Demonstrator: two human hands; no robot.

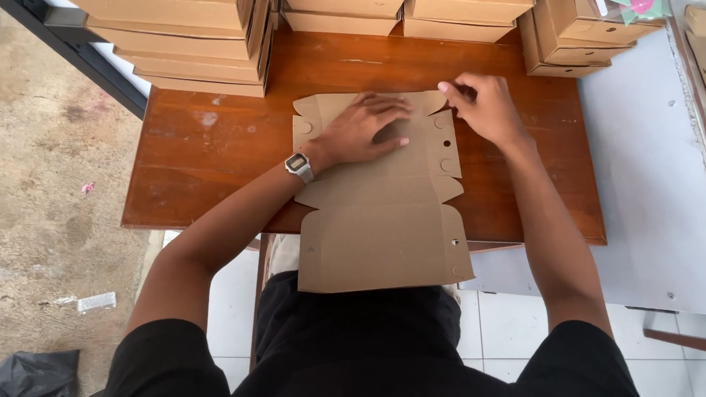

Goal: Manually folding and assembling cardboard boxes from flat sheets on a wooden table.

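We start at the left hand (364,131): flat, palm down, fingers spread, pressing the upper part of the cardboard sheet (381,200), gripping nothing. A wristwatch (298,166) sits on that wrist. The right hand (486,109), at 1 o'clock from the left, pinches the sheet's top right flap (434,102) between fingertips, just starting to lift or crease it, as far as we can tell.

The sheet is a flat, unfolded brown box blank lying mid-table, its lower panel hanging over the near edge of the wooden table (202,158) at 6 o'clock, over our lap.

Risks, as we judge them: the overhanging panel could drag the blank off the edge if the left palm lets up; a crease pulled off its score line would fold crooked; a hard tug on the small flap could tear it at the notch; the blank may rotate under one-sided pressure.

Around: stacks of finished boxes (185,28) at 11 o'clock, more stacks (403,8) at 12 and boxes (583,33) at 1 to 2 o'clock, all close behind the blank, leaving little room to push it forward. A pale board (660,174) lies at 3 o'clock. Concrete floor (31,190) at 9 o'clock, with a dark bag (26,375) at 7 o'clock.
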